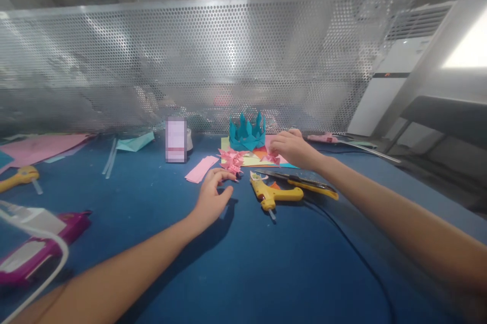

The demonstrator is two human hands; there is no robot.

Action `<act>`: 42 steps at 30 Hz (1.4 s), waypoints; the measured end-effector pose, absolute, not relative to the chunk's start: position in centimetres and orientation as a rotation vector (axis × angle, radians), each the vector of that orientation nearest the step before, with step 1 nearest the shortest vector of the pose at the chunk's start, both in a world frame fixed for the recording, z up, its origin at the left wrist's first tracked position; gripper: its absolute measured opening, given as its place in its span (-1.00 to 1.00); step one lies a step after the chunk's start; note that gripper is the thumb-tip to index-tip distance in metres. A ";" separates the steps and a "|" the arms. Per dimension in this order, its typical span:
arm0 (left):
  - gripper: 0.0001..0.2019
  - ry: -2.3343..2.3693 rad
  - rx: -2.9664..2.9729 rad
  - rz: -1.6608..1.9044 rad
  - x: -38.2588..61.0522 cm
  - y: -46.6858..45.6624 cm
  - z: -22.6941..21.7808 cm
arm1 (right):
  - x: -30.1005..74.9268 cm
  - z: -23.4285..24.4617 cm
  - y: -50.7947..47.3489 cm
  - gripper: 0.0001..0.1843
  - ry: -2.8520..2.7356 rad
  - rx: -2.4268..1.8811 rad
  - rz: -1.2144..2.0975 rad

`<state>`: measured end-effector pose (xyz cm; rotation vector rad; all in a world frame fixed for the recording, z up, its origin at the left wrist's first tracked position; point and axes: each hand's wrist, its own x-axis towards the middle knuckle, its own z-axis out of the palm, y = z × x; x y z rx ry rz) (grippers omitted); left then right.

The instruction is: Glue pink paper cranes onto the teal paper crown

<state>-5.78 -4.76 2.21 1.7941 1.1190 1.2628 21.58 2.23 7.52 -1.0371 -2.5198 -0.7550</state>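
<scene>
My left hand point(213, 197) rests low over the blue table, thumb spread away from the curved fingers. Its fingertips are just in front of a pile of pink folded paper pieces point(231, 158); whether they touch it I cannot tell. Farther right, my right hand point(292, 148) has its fingers pinched together at another pink folded paper piece point(272, 158), partly hidden by the fingers. Between the hands, toward the back, stands a teal paper crown point(247, 136) on flat coloured sheets point(224, 144). A yellow glue gun point(272, 193) lies nearer, with its stick end toward me.
Yellow-handled scissors point(314, 187) lie beside the glue gun, whose black cable runs right. Pink strips point(201, 169) and a blurred phone-like object point(176, 140) are left of centre. Far left are a magenta tool point(41, 255) and another yellow glue gun point(21, 178). A perforated metal screen point(182, 60) borders the back.
</scene>
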 end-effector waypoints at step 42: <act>-0.86 1.110 2.278 1.085 -7.0 -5.5 2.4 | 16.6 5.7 -9.0 -0.72 -2.345 -1.189 -0.098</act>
